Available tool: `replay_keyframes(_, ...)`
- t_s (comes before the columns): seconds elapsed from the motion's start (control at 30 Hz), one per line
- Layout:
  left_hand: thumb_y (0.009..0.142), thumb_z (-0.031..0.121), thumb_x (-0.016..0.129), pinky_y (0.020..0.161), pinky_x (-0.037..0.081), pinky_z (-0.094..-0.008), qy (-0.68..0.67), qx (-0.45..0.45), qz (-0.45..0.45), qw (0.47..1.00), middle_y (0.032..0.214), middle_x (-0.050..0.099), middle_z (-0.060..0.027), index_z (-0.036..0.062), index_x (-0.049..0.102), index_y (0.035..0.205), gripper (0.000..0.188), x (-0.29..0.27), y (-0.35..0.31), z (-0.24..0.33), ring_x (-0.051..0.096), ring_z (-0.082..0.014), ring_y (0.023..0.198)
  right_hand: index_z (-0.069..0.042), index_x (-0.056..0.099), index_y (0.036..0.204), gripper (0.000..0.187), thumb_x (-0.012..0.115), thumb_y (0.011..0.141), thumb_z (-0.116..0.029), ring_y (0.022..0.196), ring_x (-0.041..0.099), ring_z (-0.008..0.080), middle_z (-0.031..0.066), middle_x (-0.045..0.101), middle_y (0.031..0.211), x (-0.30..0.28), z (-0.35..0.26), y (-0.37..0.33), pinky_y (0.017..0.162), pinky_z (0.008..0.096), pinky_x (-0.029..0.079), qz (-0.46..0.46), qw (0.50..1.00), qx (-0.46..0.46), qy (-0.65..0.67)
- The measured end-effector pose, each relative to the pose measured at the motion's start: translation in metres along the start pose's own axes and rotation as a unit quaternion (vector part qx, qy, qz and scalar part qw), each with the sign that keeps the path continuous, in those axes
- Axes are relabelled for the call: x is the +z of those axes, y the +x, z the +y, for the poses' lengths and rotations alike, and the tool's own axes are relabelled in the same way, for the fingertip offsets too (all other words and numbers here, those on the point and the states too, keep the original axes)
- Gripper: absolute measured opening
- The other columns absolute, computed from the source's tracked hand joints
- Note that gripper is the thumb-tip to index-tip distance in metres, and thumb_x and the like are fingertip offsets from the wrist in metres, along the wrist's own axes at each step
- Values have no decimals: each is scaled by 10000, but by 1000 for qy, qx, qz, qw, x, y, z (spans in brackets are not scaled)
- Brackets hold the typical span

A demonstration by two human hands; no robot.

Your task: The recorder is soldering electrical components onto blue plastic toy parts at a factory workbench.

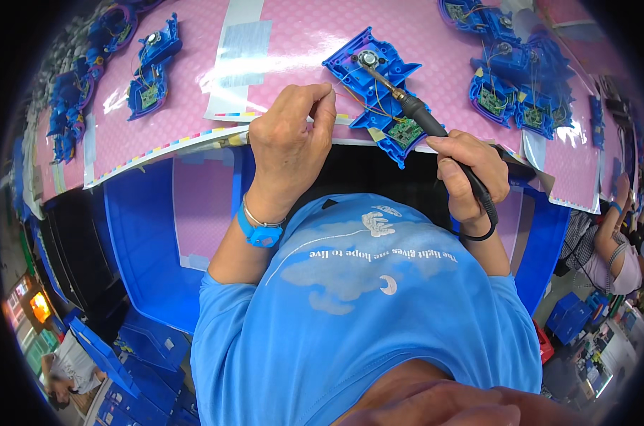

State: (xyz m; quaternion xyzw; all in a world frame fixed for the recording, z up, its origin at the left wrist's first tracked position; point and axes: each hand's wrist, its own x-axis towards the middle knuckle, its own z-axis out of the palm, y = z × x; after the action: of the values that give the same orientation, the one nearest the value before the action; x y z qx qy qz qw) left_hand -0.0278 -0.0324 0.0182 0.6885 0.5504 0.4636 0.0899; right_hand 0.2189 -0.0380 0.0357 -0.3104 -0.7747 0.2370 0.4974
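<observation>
My right hand point(471, 170) is closed round the black handle of a soldering iron point(420, 112). The iron's tip rests on or just over a small round silver speaker point(368, 58) in an open blue plastic housing point(389, 54). Thin coloured wires run from there to a green circuit board point(405, 132) in the housing's nearer part, which juts over the table edge. My left hand point(291, 142), left of the housing and apart from it, is closed with thumb and forefinger pinched. Whatever it may hold is too small to make out.
More opened blue housings lie on the pink-covered table point(173, 128), one pair point(151, 67) at the left and several point(524, 78) at the right. Below the table edge stands a blue bin point(141, 234). Other people are at the lower left and far right.
</observation>
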Motion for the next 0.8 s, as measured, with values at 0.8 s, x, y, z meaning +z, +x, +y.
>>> replay_keyframes(0.8, 869, -13, 764, 513, 504, -295, 17, 10, 16, 1000, 765, 689, -84, 28, 716, 956, 107, -3, 0, -10, 675, -179, 608, 88, 709, 1043, 245, 633, 874, -72, 582, 555, 134, 115, 637, 736, 2, -3, 8, 535, 269, 409, 3, 999, 44, 22)
